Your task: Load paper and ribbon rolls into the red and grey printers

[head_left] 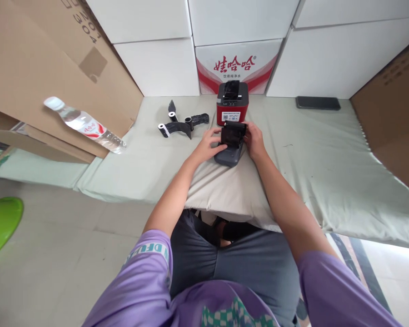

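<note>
A small dark grey receipt printer (227, 157) lies on the cloth-covered table, its glossy black upper part raised toward the far side. My left hand (208, 146) grips its left side, thumb on top and fingers around the far edge. On the opposite side, my right hand (254, 141) is closed around the upper right edge; some of its fingers are hidden behind the device. Just beyond stands a red and black box-shaped printer (232, 106) with black paper (231, 90) coming out of its top. Left of my hands lie several small rolls of black paper (179, 127), partly unrolled.
A water bottle (88, 127) leans at the left by a large cardboard box (61, 59). A black phone (318, 103) lies at the back right. White boxes (241, 22) line the rear, and another cardboard box (391, 109) stands right. A green stool (2, 225) is at lower left.
</note>
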Available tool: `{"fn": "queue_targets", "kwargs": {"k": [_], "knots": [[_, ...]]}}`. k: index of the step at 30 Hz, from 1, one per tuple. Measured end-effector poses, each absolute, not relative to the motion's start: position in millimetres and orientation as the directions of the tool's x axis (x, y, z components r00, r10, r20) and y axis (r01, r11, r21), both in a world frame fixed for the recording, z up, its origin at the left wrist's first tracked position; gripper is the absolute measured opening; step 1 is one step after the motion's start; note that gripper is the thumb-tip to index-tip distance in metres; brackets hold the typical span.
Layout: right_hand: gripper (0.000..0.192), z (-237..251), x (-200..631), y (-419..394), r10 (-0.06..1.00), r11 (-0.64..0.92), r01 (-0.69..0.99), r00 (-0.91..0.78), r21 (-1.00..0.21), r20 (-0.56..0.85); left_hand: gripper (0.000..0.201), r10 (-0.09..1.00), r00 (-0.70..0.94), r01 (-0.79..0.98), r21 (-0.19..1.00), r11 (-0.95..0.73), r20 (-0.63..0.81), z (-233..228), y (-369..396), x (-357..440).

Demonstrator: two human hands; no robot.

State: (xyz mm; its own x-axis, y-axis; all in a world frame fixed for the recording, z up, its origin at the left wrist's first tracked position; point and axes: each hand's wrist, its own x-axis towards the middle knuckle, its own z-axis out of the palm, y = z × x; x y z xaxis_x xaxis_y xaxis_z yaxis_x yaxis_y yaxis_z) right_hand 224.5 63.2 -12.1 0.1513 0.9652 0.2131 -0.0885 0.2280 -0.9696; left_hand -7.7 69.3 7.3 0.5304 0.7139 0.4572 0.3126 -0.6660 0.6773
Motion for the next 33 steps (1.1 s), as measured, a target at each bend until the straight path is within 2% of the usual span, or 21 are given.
{"fn": "queue_targets", "kwargs": {"k": [5, 11, 15, 19, 22, 29, 33], "knots": [[0.047, -12, 225, 64, 0.938, 0.325, 0.019, 0.118, -0.946, 0.325, 0.031, 0.716, 0.420, 0.393, 0.600, -0.697, 0.557, 4, 68, -3], [0.034, -5, 224, 61, 0.943, 0.325, 0.020, 0.075, -0.946, 0.325, 0.035, 0.716, 0.386, 0.330, 0.637, -0.696, 0.582, 5, 65, -1], [0.034, -4, 222, 60, 0.937, 0.345, 0.017, 0.045, -0.938, 0.345, 0.045, 0.745, 0.364, 0.343, 0.663, -0.666, 0.560, 3, 66, 2], [0.041, -5, 220, 60, 0.937, 0.348, 0.016, 0.037, -0.937, 0.348, 0.061, 0.773, 0.404, 0.305, 0.725, -0.618, 0.489, 0, 68, 4], [0.046, -4, 219, 59, 0.938, 0.343, 0.045, 0.030, -0.938, 0.345, 0.065, 0.822, 0.377, 0.291, 0.788, -0.543, 0.427, -6, 73, 5], [0.049, 1, 217, 56, 0.952, 0.305, 0.065, 0.015, -0.950, 0.306, 0.042, 0.890, 0.343, 0.265, 0.878, -0.400, 0.301, -17, 88, 6], [0.048, 1, 219, 57, 0.956, 0.294, 0.069, -0.033, -0.953, 0.293, 0.044, 0.898, 0.400, 0.138, 0.956, -0.259, 0.186, -11, 89, 8]]}}
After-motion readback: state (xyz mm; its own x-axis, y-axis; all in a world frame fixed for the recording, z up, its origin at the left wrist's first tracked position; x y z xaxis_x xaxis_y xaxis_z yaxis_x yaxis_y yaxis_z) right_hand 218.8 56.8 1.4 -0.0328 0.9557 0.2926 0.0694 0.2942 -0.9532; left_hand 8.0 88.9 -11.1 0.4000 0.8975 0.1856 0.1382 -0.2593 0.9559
